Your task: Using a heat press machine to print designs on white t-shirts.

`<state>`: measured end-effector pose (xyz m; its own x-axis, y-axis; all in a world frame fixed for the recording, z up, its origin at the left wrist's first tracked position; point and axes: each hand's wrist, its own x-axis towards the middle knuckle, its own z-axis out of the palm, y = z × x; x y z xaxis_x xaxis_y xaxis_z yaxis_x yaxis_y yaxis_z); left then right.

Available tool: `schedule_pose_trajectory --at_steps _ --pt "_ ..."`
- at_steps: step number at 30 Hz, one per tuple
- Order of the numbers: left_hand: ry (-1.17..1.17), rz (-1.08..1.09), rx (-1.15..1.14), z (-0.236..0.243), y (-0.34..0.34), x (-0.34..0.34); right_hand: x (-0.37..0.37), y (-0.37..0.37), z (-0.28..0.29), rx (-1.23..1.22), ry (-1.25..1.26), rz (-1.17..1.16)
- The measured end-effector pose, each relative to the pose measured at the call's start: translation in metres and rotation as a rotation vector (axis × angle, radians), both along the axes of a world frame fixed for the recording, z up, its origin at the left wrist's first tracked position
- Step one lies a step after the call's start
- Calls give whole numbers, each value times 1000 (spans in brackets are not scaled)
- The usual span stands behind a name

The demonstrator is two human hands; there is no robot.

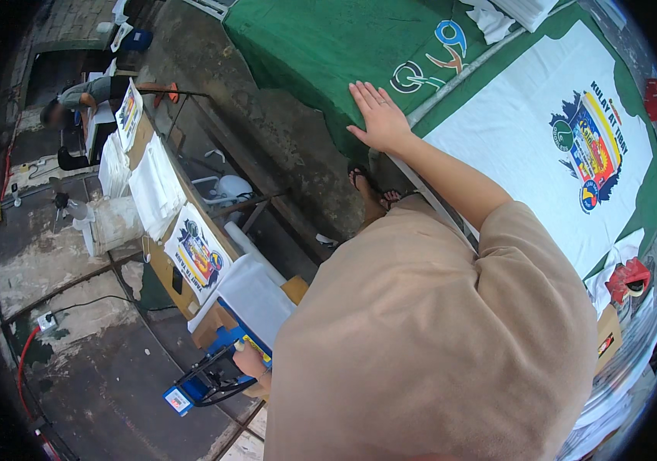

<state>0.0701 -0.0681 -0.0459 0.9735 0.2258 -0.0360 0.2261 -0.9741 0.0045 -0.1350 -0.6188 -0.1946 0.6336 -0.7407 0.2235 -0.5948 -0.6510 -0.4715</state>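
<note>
My left hand (248, 361) is closed on the pale handle of a blue-and-black heat press (198, 388) at the lower left. Beside it, white fabric (248, 296) lies at the end of the wooden table. A white sheet with a colourful print (199, 250) lies just beyond. My right arm reaches up across the view, and my right hand (376, 117) rests with fingers spread on the edge of a green cloth (297, 54) near a metal rail. Right of that arm, a white shirt with a colourful print (497, 123) lies spread on green cloth.
A co-worker (86, 100) is at the upper left beyond stacked white shirts (152, 184). A dark bench frame (244, 184) and white containers (230, 187) sit between the tables. A red tape dispenser (624, 280) and cardboard (605, 342) are at the right. A power cord (90, 306) runs leftward.
</note>
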Motion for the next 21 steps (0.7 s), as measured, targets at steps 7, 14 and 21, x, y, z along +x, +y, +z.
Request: schedule_pose_trajectory --at_steps 7,14,21 --pt "-138 -18 41 -1 -9 -11 1 -1 -4 -31 18 0" --pt "-159 -32 49 -2 -8 -9 1 -1 -3 -45 24 -12" --pt "-21 -46 72 6 -13 -7 5 -4 -12 -42 -14 -31"
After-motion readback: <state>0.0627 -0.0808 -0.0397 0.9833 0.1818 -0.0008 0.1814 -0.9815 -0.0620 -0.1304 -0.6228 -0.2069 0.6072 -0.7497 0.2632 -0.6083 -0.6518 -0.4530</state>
